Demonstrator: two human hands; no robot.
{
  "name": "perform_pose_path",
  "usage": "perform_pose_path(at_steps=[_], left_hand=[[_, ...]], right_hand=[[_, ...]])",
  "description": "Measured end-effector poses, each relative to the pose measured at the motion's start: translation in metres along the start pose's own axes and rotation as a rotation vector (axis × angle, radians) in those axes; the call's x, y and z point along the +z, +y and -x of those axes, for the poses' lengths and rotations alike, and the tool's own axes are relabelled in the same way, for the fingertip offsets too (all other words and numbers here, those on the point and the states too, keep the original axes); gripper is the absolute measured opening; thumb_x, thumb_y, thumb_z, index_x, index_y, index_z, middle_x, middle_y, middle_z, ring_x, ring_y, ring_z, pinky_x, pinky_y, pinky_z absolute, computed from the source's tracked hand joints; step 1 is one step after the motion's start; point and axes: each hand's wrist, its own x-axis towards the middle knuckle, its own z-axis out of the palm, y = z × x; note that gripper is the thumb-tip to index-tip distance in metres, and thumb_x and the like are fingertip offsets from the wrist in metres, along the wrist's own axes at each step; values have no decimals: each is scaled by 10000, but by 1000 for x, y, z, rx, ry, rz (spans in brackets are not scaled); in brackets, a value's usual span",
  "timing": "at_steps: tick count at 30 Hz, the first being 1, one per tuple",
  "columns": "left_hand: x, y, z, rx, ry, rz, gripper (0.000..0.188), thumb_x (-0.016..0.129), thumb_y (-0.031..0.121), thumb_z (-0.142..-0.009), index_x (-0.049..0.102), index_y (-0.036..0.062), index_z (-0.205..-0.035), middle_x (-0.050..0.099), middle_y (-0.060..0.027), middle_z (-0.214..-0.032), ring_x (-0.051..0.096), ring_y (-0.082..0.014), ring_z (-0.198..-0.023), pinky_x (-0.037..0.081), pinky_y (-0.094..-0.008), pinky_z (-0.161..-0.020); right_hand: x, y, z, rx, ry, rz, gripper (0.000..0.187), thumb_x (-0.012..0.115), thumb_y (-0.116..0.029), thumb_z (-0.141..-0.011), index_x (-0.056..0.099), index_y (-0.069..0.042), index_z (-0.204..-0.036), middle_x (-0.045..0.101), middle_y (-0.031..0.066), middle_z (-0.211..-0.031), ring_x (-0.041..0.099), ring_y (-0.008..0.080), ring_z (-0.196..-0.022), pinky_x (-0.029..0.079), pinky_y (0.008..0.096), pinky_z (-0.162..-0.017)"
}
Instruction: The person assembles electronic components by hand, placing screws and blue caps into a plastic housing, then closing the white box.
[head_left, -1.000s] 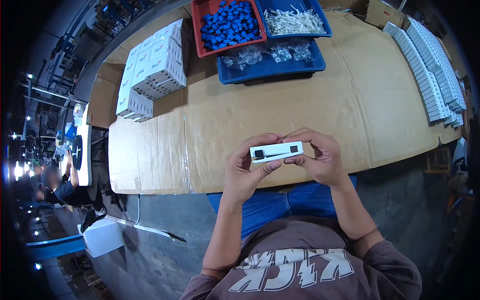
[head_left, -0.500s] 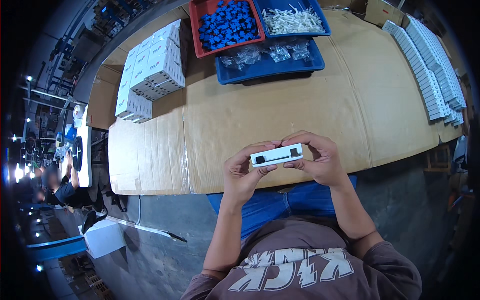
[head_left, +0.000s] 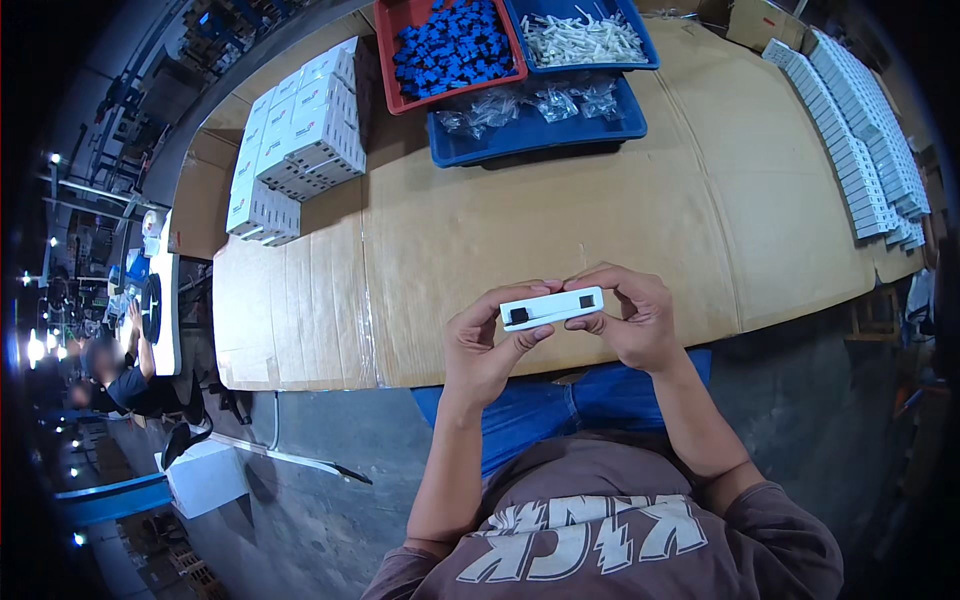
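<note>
Above the table's near edge, both hands grip a slim white plastic casing (head_left: 553,309) by its two ends. Its narrow side faces up, with a black square insert at the left end and a square opening at the right. My left hand (head_left: 486,340) pinches the left end, thumb below and fingers above. My right hand (head_left: 637,318) holds the other end the same way. Parts of the casing's ends are covered by my fingers.
Cardboard covers the table (head_left: 450,230). Stacked white boxes (head_left: 310,130) stand left. At the back are a red tray (head_left: 390,80) of blue parts, a blue tray (head_left: 640,62) of white pieces, and a lower blue tray (head_left: 470,155) with plastic bags. Rows of white units (head_left: 850,150) lie right.
The dark gap along the casing's lower side has narrowed, and the opening at its right end is now framed all round. Both hands keep their hold in nearly the same place.
</note>
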Motion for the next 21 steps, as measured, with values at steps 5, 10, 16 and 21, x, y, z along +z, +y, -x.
perform_pose_path(at_steps=[5,10,16,21], left_hand=[[12,8,-3,-24,56,26,415,841,19,-858,685,-8,-1241,732,-132,-1244,666,-219,-1208,505,-357,-1054],[-7,-6,14,-49,99,-158,390,834,28,-859,698,-13,-1223,739,-106,-1176,680,-178,-1121,521,-325,-982],[6,17,8,91,-34,-424,360,816,-3,-821,716,1,-1167,733,-122,-1130,703,-210,-1061,541,-331,-919],[30,14,16,8,176,-73,369,787,-31,-902,626,-28,-1233,697,-115,-1182,665,-168,-1136,539,-305,-989]], right_hand=[[0,6,4,60,49,-92,302,834,5,-849,720,7,-1128,758,110,-1112,716,189,-1051,569,320,-896],[-3,-2,-2,120,41,-191,436,830,-25,-865,661,18,-1264,718,110,-1189,669,176,-1146,529,329,-972],[-6,-20,-10,106,-199,118,375,866,-81,-831,729,-77,-1180,699,1,-1140,549,107,-877,424,270,-741],[-3,-13,-7,122,-90,-68,346,867,-80,-830,719,-51,-1142,695,26,-1092,571,106,-888,436,269,-755]])
